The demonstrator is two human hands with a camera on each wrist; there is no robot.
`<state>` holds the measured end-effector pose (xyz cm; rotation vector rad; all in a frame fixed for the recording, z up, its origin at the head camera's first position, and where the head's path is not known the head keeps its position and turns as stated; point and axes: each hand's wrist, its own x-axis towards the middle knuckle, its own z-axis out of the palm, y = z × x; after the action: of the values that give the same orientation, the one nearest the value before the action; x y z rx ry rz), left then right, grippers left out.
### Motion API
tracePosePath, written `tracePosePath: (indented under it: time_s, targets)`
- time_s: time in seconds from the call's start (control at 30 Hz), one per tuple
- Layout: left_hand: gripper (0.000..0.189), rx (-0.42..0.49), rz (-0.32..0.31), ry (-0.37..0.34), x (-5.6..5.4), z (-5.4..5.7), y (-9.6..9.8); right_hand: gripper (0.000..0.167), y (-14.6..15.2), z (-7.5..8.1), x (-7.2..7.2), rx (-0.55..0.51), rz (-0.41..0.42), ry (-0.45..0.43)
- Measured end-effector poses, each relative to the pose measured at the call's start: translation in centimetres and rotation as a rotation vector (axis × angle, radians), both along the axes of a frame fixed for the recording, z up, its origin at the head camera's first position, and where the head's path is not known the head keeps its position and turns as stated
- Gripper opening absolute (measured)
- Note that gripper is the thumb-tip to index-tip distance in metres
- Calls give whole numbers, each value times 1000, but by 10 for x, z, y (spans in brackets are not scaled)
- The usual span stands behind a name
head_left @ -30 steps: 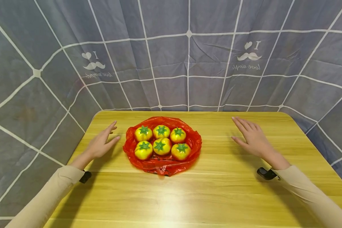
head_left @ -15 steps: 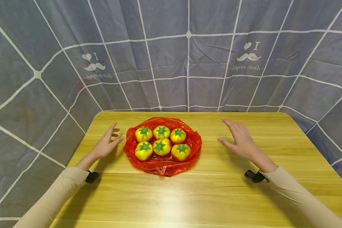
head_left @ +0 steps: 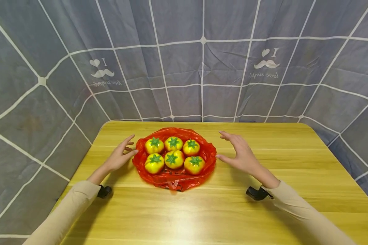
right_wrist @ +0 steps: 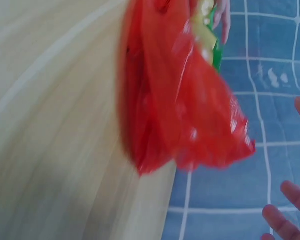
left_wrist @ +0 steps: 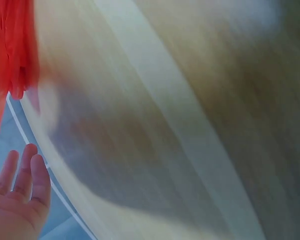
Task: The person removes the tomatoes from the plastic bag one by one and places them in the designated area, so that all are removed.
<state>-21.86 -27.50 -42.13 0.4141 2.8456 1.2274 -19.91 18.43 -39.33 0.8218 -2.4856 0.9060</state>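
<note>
A red plastic bag (head_left: 199, 182), its mouth spread wide, lies on the table left of centre. Inside sit several glossy yellow-red tomatoes (head_left: 174, 159) with green star-shaped tops. My left hand (head_left: 118, 157) is at the bag's left rim, thumb tip right by the plastic and fingers loosely spread. On the opposite side my right hand (head_left: 242, 156) has its thumb and fingertips close to the right rim. Neither hand grips anything. The left wrist view catches the bag's red side (left_wrist: 12, 50) above my fingers (left_wrist: 24, 177); the right wrist view shows the crumpled bag (right_wrist: 174, 100) near my fingertips (right_wrist: 282, 222).
The wooden table (head_left: 184, 221) extends in front of the bag and far to the right. A grey curtain (head_left: 184, 68) with white grid lines surrounds its back and sides. Black wrist cameras hang below both sleeves, the right one (head_left: 257, 193) close over the tabletop.
My right hand has travelled left from well apart to the bag's right rim. My left hand has moved a shorter way right to the left rim. The bag and tomatoes stay put.
</note>
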Motion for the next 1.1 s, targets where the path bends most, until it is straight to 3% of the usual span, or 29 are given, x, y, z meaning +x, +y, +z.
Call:
tracePosePath:
  time_s: [0.27,0.43,0.63,0.97,1.1]
  targets:
    - [70,37,24,-71,0,-3,5,80,-25,-1,6,-73,31,-130]
    - [69,26,24,-84,0,-6,8,76,-35,-5,8,-98,67,-132]
    - [70,72,8,-99,2,-5,10,73,-44,-11,9,-95,74,-136]
    - [67,116,-14,-164,-1,-8,11,65,-56,-18,10,-62,36,-43]
    - [68,125,-20,-152,-1,-8,11,62,-58,-18,10,-38,52,26]
